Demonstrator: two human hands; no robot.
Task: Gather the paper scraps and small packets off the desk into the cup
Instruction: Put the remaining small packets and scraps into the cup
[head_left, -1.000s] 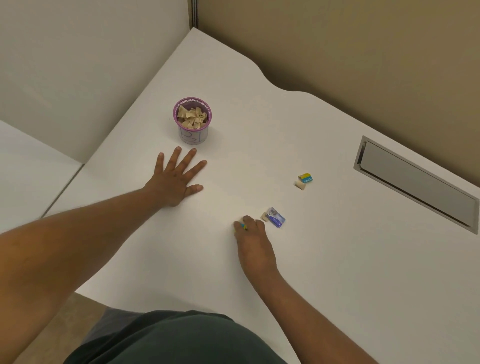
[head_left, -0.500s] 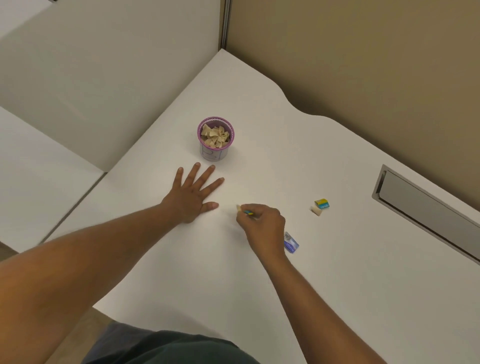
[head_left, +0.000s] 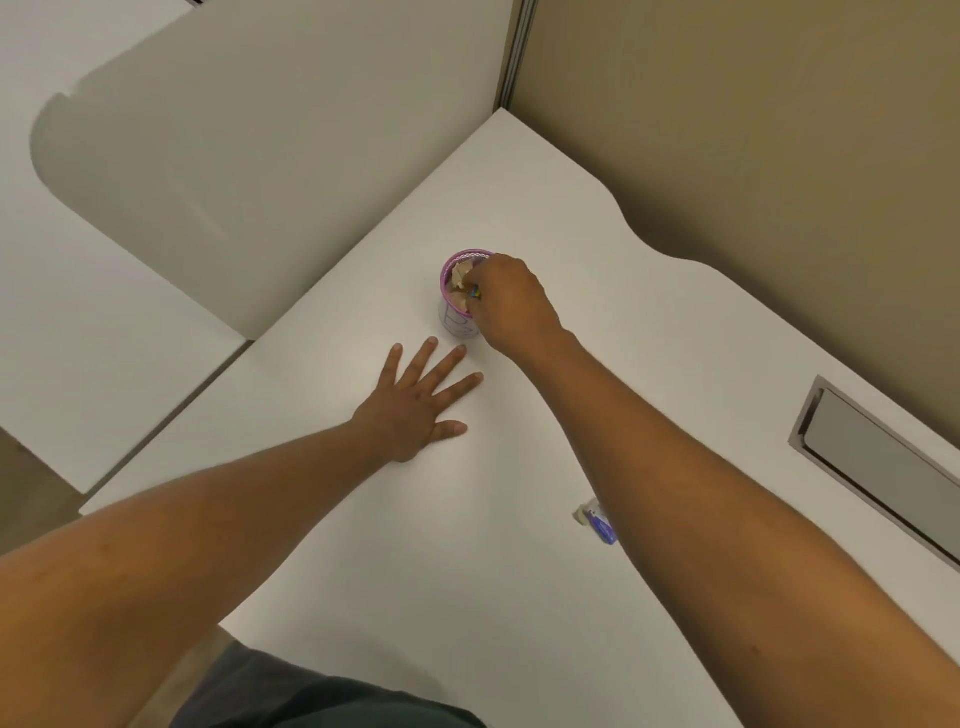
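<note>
The right hand (head_left: 511, 301) reaches over the purple-rimmed cup of tan paper scraps (head_left: 460, 296), fingertips pinching a small blue-and-yellow packet (head_left: 474, 293) above its mouth. The left hand (head_left: 415, 405) lies flat, fingers spread, on the white desk (head_left: 519, 519) just before the cup. A blue-and-white packet (head_left: 597, 522) lies well nearer the person than the cup, beside the right forearm.

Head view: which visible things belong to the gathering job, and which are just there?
Job:
- purple-rimmed cup of paper scraps
- small packet in right hand grip
- blue packet and scrap on desk

Just there:
- left hand, flat
- metal cable hatch
</note>
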